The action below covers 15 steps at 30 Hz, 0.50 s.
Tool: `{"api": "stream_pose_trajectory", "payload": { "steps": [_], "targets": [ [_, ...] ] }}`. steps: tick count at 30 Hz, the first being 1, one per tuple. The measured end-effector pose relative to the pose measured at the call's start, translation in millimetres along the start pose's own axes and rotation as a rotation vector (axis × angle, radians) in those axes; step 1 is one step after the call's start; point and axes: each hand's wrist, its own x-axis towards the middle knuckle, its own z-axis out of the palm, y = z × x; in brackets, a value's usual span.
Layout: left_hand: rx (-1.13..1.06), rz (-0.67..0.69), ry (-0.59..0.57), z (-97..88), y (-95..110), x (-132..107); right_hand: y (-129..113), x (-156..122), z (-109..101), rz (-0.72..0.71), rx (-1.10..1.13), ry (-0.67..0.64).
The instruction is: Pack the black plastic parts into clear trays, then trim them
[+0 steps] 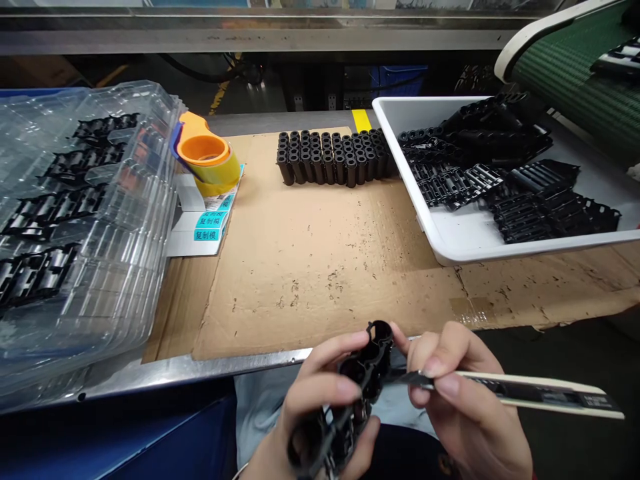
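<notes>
The black moulded plastic part (345,393) is held above the person's lap, just past the steel bench edge (190,370). It is a multi-cell piece with round openings, and its lower end is partly out of frame. The left hand (320,407) grips it, fingers curled around the body and clamped on it, thumb on the near side. The right hand (463,400) pinches a utility knife (530,393), with fingers and thumb together on the handle near the blade. The blade tip meets the side of the part.

Ahead lies a cardboard sheet (320,267) scattered with dark shavings. On it stands a block of upright black tubes (330,159). To the right, a white tray (500,250) holds black moulded strips (465,180), beside a green conveyor belt (565,67). To the left are stacked clear plastic trays (85,220) holding black parts, an orange-and-yellow tape dispenser (205,157), and cyan-printed labels (207,227).
</notes>
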Motion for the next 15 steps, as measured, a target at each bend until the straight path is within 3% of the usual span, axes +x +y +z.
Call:
{"api": "stream_pose_trajectory", "payload": {
  "steps": [2,7,15],
  "targets": [
    [-0.054,-0.014,-0.003,-4.1,0,8,-3,1,-1,-0.015,-0.019,0.01],
    [-0.097,-0.192,-0.033,-8.9,1,15,-10,-3,6,-0.022,-0.191,-0.035],
    [-0.021,-0.28,-0.144,-13.7,11,19,-10,-4,24,-0.21,-0.563,-0.092]
  ]
}}
